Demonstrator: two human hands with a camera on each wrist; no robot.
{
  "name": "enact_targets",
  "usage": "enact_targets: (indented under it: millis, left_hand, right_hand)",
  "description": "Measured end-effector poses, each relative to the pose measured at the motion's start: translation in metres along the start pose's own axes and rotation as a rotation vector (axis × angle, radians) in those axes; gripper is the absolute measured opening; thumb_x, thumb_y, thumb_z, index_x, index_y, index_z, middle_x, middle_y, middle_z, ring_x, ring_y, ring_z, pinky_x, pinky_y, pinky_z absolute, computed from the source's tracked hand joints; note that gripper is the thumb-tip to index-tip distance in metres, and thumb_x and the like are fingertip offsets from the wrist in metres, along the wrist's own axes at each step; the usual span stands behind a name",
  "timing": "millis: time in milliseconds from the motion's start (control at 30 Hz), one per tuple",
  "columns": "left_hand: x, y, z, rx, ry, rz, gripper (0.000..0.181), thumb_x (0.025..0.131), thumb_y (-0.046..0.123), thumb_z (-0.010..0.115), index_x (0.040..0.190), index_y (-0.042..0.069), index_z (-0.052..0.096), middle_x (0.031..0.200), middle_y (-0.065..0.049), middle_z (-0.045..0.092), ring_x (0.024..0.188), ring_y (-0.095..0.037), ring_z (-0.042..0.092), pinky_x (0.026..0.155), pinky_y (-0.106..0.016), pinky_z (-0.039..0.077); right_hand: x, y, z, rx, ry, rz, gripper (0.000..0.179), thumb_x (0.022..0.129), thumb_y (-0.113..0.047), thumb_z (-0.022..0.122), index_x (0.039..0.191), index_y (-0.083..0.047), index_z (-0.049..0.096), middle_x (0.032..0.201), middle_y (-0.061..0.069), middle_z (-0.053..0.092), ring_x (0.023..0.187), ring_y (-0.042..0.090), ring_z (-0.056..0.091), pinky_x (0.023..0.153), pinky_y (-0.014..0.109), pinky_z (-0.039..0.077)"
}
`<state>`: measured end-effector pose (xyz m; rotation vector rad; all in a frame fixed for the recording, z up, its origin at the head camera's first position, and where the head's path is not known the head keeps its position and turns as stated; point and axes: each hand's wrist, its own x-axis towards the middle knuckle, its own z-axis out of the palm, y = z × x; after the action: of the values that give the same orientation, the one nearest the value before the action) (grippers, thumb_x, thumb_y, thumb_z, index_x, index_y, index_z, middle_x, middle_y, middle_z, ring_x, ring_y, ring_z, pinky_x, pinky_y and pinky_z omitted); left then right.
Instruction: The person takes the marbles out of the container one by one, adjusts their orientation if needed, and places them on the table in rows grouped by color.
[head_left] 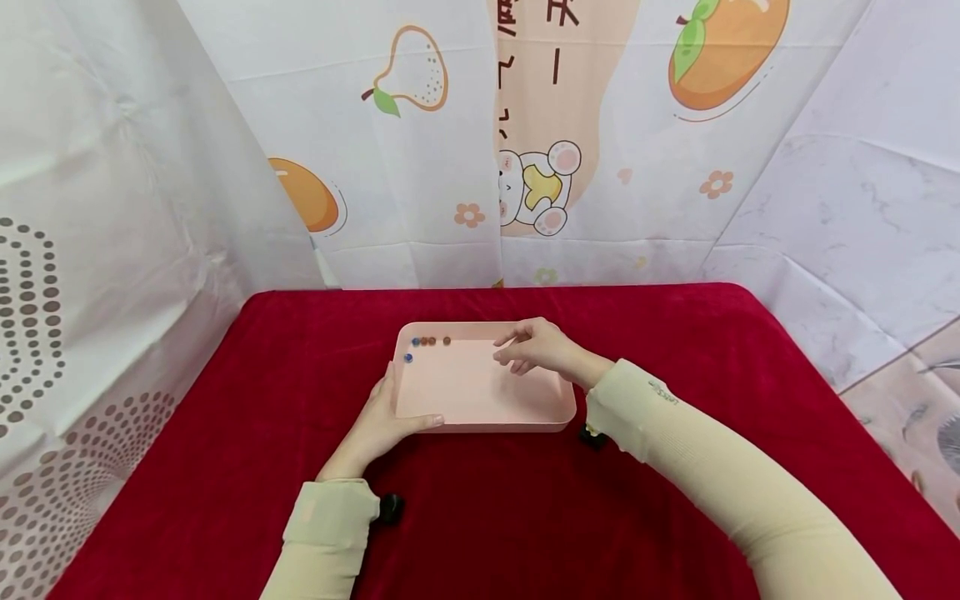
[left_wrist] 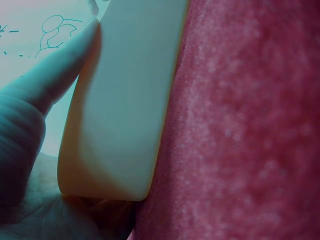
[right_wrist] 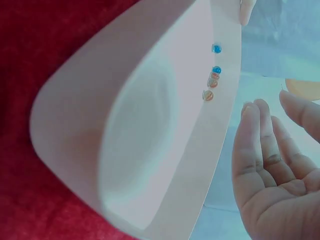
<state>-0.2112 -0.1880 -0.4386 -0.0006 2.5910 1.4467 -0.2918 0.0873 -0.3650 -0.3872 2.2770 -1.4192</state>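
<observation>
A shallow pale pink tray (head_left: 480,387) with rounded corners lies on the red cloth. Its far left corner holds small glass marbles: two blue marbles (head_left: 408,358) and three amber marbles (head_left: 447,341). My left hand (head_left: 377,427) grips the tray's near left corner, thumb over the front rim and fingers along the left side. The left wrist view shows the palm against the tray's corner (left_wrist: 125,110). Over the right part of the tray hovers my right hand (head_left: 540,346), fingers loosely bent and holding nothing. In the right wrist view its palm (right_wrist: 280,195) is in sight.
Red velvety cloth (head_left: 480,517) covers the table around the tray. Behind the table hangs a white curtain (head_left: 420,183) printed with fruit and a cartoon animal. A patterned white sheet (head_left: 97,250) hangs at the left, and a pale marbled one (head_left: 847,233) at the right.
</observation>
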Motion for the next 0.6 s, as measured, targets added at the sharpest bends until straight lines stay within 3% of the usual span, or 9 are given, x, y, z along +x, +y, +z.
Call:
enact_targets:
  millis: [233, 467, 600]
  left_hand:
    - [0.0, 0.001, 0.0, 0.003, 0.0, -0.004, 0.128, 0.075, 0.045, 0.084, 0.16, 0.013, -0.005, 0.166, -0.016, 0.002, 0.152, -0.037, 0.01, 0.118, -0.062, 0.019]
    - [0.0, 0.001, 0.0, 0.003, -0.002, -0.014, 0.128, 0.075, 0.046, 0.084, 0.16, 0.014, -0.005, 0.166, -0.016, 0.001, 0.152, -0.037, 0.009, 0.118, -0.063, 0.019]
    - [0.0, 0.001, 0.0, -0.004, -0.006, -0.013, 0.126, 0.075, 0.045, 0.084, 0.16, 0.016, -0.004, 0.167, -0.014, -0.001, 0.152, -0.037, 0.008, 0.118, -0.063, 0.018]
  right_hand:
    - [0.008, -0.003, 0.001, -0.003, -0.007, 0.024, 0.04, 0.09, -0.015, 0.071, 0.124, 0.004, 0.063, 0.104, 0.018, 0.073, 0.089, 0.037, 0.068, 0.083, 0.042, 0.059]
    - [0.015, -0.004, 0.006, 0.035, -0.011, 0.022, 0.039, 0.089, -0.011, 0.07, 0.123, 0.007, 0.063, 0.103, 0.021, 0.073, 0.073, 0.018, 0.068, 0.085, 0.046, 0.058]
    - [0.019, -0.006, 0.008, 0.039, -0.022, 0.018, 0.039, 0.09, -0.012, 0.069, 0.123, 0.008, 0.063, 0.105, 0.022, 0.072, 0.072, 0.017, 0.067, 0.086, 0.046, 0.058]
